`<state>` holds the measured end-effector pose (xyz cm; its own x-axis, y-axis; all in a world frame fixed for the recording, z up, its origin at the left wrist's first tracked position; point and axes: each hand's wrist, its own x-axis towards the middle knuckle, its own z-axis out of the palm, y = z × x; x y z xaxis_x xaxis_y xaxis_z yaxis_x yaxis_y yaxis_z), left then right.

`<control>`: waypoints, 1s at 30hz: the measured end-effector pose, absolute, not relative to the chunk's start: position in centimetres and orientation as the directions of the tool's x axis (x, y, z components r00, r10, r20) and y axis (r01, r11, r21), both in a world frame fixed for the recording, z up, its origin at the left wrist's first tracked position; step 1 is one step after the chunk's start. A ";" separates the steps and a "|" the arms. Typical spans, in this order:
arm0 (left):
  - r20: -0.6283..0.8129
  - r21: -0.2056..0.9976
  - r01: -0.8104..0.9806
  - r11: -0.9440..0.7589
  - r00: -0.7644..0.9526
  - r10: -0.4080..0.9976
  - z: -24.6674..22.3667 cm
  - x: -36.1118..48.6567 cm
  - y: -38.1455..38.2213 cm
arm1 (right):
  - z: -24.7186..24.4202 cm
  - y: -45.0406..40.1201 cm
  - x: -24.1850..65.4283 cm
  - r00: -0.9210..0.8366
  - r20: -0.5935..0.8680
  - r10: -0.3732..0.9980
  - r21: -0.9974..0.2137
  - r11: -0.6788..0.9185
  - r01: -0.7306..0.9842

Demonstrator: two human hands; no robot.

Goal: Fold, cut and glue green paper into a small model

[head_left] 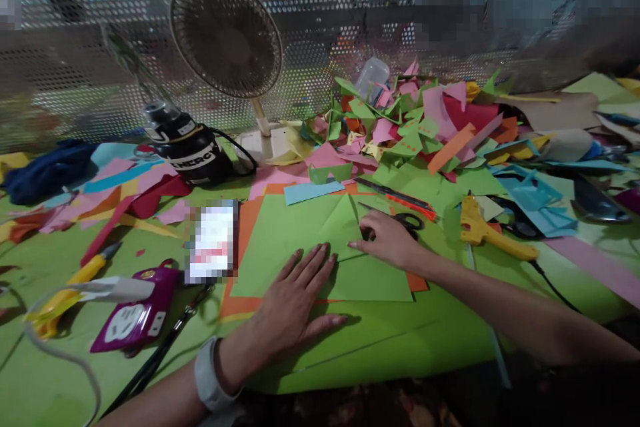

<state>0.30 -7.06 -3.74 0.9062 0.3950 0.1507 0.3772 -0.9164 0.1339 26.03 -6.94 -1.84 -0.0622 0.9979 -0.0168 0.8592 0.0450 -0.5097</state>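
Observation:
My left hand (300,293) lies flat on a light green sheet of paper (285,227), fingers stretched out. At the sheet's right half, my right hand (387,237) has curled fingers and thumb closed at a folded, raised part of the green paper. An orange sheet (245,233) shows from under the green one. Just behind my right hand lies a pair of scissors (413,220), partly hidden by it. A cutter knife with an orange-red part (410,203) rests farther back, near a light blue paper strip (315,193).
A phone (213,240), purple device (137,310) and yellow tool (83,277) lie left. A yellow glue gun (493,233) with a cord is at right. Behind stand a black bottle (200,153), a fan (227,37) and a heap of paper scraps (390,120) before a perforated screen.

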 end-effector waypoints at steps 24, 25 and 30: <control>0.033 0.259 0.392 -0.883 0.910 0.414 -2.3 0.2 -7.0 | -0.5 -12.1 26.1 -0.623 -0.174 0.763 -0.273 0.570 0.775; 0.022 0.267 0.392 -0.881 0.911 0.412 -2.0 0.0 -6.9 | -0.4 -12.2 26.3 -0.620 -0.173 0.766 -0.259 0.572 0.779; -0.027 0.268 0.419 -0.868 0.903 0.428 -1.3 -2.2 -6.8 | -0.6 -12.4 27.0 -0.623 -0.142 0.769 -0.185 0.598 0.780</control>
<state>-2.18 -6.84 -1.33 0.9035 0.4278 -0.0274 0.4189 -0.8676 0.2679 27.02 -12.43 -0.64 -0.6233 0.7689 -0.1423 0.7799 0.5979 -0.1853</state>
